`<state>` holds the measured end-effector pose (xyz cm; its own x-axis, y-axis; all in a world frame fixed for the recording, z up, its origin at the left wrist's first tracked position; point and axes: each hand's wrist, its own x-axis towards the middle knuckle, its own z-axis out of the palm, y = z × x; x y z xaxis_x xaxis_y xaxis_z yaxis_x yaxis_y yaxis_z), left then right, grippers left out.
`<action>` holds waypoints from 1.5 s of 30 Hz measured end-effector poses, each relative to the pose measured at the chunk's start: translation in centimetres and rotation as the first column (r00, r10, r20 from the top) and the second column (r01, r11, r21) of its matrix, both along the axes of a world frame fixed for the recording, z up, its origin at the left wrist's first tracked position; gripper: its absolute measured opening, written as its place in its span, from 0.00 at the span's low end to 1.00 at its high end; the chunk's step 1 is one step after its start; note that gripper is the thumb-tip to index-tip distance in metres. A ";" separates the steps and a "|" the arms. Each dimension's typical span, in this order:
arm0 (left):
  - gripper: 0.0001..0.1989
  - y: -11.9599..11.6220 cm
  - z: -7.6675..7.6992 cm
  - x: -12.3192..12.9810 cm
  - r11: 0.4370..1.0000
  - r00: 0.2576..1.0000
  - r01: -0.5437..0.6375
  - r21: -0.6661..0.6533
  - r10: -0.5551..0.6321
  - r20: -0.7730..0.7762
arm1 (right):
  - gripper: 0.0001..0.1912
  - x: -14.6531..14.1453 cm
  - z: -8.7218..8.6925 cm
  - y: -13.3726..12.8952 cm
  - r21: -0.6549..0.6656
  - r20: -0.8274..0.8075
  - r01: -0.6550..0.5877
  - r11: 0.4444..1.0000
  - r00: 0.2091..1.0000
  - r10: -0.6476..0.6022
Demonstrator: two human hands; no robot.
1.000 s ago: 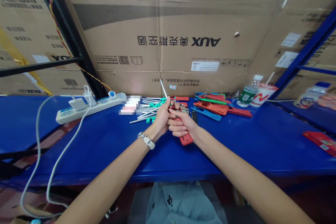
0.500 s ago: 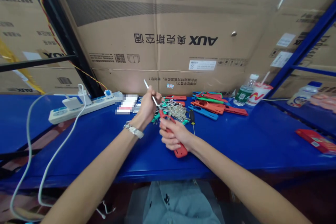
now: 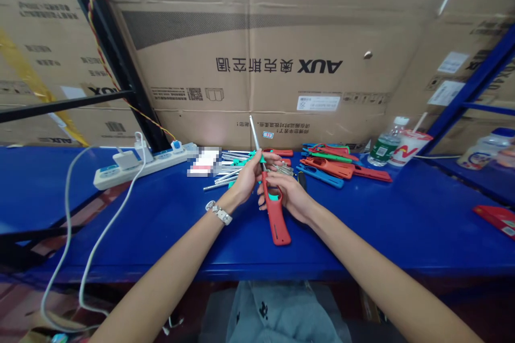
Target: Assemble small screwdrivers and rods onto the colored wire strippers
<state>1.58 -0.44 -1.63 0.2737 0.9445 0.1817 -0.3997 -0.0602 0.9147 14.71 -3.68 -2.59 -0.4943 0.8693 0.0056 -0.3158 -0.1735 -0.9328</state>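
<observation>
In front of me a red long-necked lighter [image 3: 278,222] stands nearly upright over the table, its handle end toward me. A teal trigger shows in its guard. My right hand [image 3: 295,195] is closed around the upper part of the red body. My left hand [image 3: 248,177] pinches the base of a silver metal tube [image 3: 254,131] with a teal collar, right above the body's upper end. Fingers partly hide where tube and body meet. Behind my hands lie several silver tubes [image 3: 225,179] with teal ends, and small metal parts [image 3: 285,169] partly covered by my right hand.
Red, orange, green and blue lighter casings [image 3: 330,166] are piled to the right, by a dark screwdriver handle [image 3: 301,180]. Beyond stand a water bottle [image 3: 382,144] and a paper cup [image 3: 410,147]. A power strip [image 3: 161,163] with cables lies left; cardboard boxes [image 3: 273,27] wall the back.
The lighter has turned more upright, and its teal trigger now shows. My left hand has come down the tube toward the red body; my right hand has moved up off the handle end.
</observation>
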 end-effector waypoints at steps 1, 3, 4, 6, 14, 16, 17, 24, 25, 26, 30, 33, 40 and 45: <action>0.19 -0.1 -0.1 0.0 1.000 1.000 0.002 0.001 -0.002 -0.018 | 0.12 0.0 0.1 0.1 0.008 0.025 0.014 1.000 1.000 -0.014; 0.17 -0.2 -0.2 0.0 1.000 0.999 -0.002 -0.026 0.001 -0.047 | 0.15 -0.1 0.2 0.5 0.038 0.092 0.048 0.998 0.994 -0.051; 0.17 -0.2 -0.2 0.0 0.999 0.999 -0.002 -0.046 0.000 -0.055 | 0.18 -0.2 0.3 0.8 0.069 0.124 0.064 0.996 0.990 -0.073; 0.17 -0.1 -0.3 0.0 0.998 0.999 0.005 -0.065 -0.008 -0.044 | 0.22 -0.5 0.2 1.2 0.156 0.160 0.089 0.984 0.981 -0.114; 0.20 1.8 0.4 -0.1 0.985 0.981 -0.119 -0.123 0.136 0.140 | 0.25 -0.7 -0.5 1.5 0.290 0.217 0.063 0.955 0.967 -0.130; 0.20 2.8 1.3 -0.4 0.970 0.953 -0.137 -0.199 0.184 0.239 | 0.25 -0.6 -0.7 1.6 0.251 0.247 0.034 0.967 0.964 -0.098; 0.20 3.3 1.8 -0.6 0.966 0.939 -0.120 -0.231 0.186 0.290 | 0.25 -0.6 -0.8 1.6 0.234 0.254 0.029 0.972 0.963 -0.090; 0.21 4.4 3.8 0.4 0.956 0.860 -0.083 -0.282 0.211 0.464 | 0.25 -0.9 -0.8 1.3 0.260 0.249 0.070 0.963 0.959 -0.137; 0.22 4.5 3.8 0.6 0.954 0.866 -0.113 -0.277 0.231 0.444 | 0.25 -0.9 -0.9 1.0 0.252 0.247 0.077 0.965 0.959 -0.141; 0.22 4.7 3.9 0.7 0.956 0.876 -0.141 -0.256 0.241 0.418 | 0.25 -0.9 -0.9 0.8 0.241 0.244 0.083 0.967 0.959 -0.143; 0.19 6.0 3.8 -0.9 0.950 0.921 -0.310 -0.031 0.309 0.238 | 0.23 -0.3 -0.9 0.4 0.198 0.233 0.109 0.974 0.960 -0.154; 0.16 5.9 2.5 -3.5 0.865 0.867 -0.424 0.269 0.474 -0.156 | 0.21 0.6 -0.1 1.1 0.189 0.192 0.215 0.958 0.949 -0.251; 0.15 2.2 -1.8 -6.2 0.750 0.192 0.181 0.636 0.607 -0.771 | 0.12 0.7 2.2 4.8 0.213 0.237 0.308 0.927 0.904 -0.355; 0.15 0.1 -1.6 -4.2 0.639 0.444 0.098 0.763 0.658 -0.608 | 0.13 -1.0 2.1 6.2 0.311 0.051 0.465 0.829 0.863 -0.503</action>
<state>-2.67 -0.38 -3.27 0.3763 0.7112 0.5938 0.6313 -0.6659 0.3974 13.71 2.53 -0.48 -0.0237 0.9678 0.2504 -0.1681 0.2431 -0.9553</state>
